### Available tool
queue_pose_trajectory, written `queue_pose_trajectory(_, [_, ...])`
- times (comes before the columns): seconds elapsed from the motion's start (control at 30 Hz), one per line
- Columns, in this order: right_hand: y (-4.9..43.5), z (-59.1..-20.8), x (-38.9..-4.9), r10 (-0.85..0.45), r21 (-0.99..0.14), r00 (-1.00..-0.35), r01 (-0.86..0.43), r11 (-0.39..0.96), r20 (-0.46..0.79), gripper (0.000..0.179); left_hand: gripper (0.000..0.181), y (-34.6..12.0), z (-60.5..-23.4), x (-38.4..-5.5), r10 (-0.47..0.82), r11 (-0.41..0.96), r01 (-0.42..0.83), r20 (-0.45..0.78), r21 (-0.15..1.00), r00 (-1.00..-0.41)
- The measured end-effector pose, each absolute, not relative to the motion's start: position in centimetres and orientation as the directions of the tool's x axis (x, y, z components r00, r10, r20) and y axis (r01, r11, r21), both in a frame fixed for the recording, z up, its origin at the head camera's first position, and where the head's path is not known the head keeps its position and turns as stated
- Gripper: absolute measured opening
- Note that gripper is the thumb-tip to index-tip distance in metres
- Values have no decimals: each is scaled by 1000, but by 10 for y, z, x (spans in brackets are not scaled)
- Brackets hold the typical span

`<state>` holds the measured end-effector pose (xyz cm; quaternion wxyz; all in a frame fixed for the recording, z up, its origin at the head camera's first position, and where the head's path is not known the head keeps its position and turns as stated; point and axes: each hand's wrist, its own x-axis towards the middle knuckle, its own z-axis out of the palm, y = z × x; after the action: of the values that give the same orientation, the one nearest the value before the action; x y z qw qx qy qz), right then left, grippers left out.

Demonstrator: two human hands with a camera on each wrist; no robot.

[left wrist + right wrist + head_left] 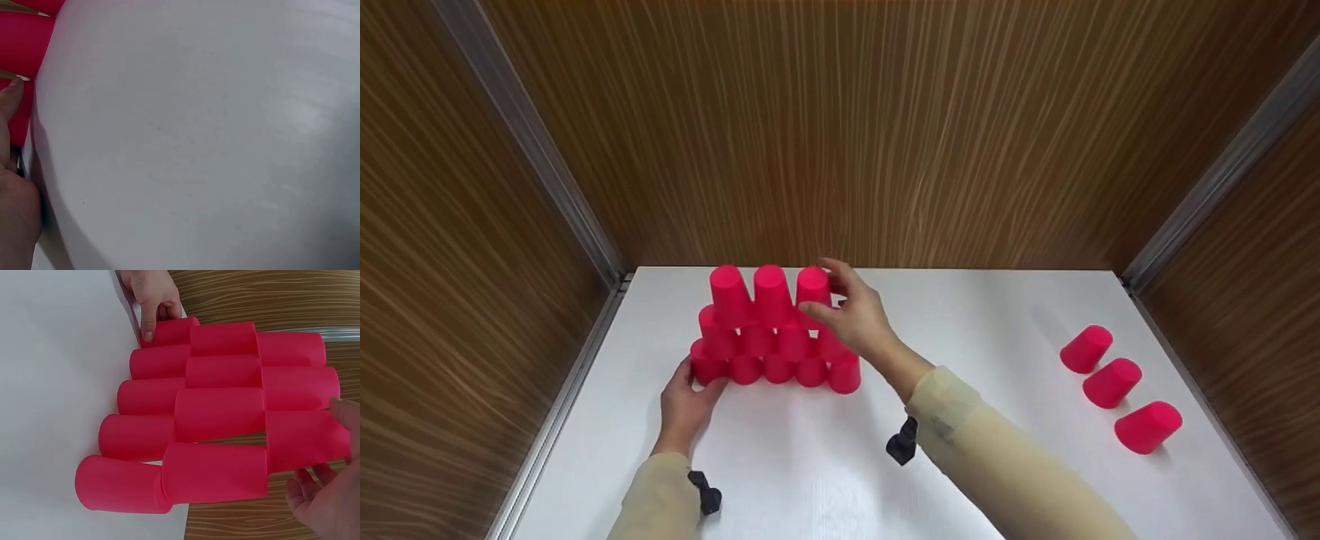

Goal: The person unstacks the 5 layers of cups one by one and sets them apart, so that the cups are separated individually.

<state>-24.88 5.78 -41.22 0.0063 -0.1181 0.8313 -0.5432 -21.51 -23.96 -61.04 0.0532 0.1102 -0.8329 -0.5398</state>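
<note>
Pink cups, upside down, form a three-tier wall. Its bottom row (778, 369) and middle row (757, 341) have several cups each; the top row has three. My left hand (684, 409) grips the leftmost bottom cup (166, 332), its thumb on the near side. At the top right, my right hand (859, 315) holds the end cup (813, 285) between thumb and fingers. That cup (304, 439) sits on the middle row in the right wrist view. The left wrist view shows only part of my left hand (14, 197) beside the cups.
Three separate pink cups stand upside down in a slanting line at the right: a far one (1086, 349), a middle one (1112, 383) and a near one (1148, 427). Wood-grain panels (840, 135) enclose the white table (810, 465) at back and sides.
</note>
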Motion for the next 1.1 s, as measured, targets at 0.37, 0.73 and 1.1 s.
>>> queue_pose_trajectory(0.37, [73, -415, -255, -147, -911, -967, -248, 330, 210, 68, 80, -239, -609, -214, -241, 404, -139, -42, 904, -970])
queue_pose_trajectory(0.73, [183, -420, -286, 72, -928, -964, -223, 298, 254, 66, 80, -243, -613, -211, -248, 381, -146, -52, 913, -967])
queue_pose_trajectory(1.1, [307, -466, -290, 236, -932, -972, 66, 357, 21, 82, 82, -251, -615, -207, -264, 383, -130, -26, 915, -964])
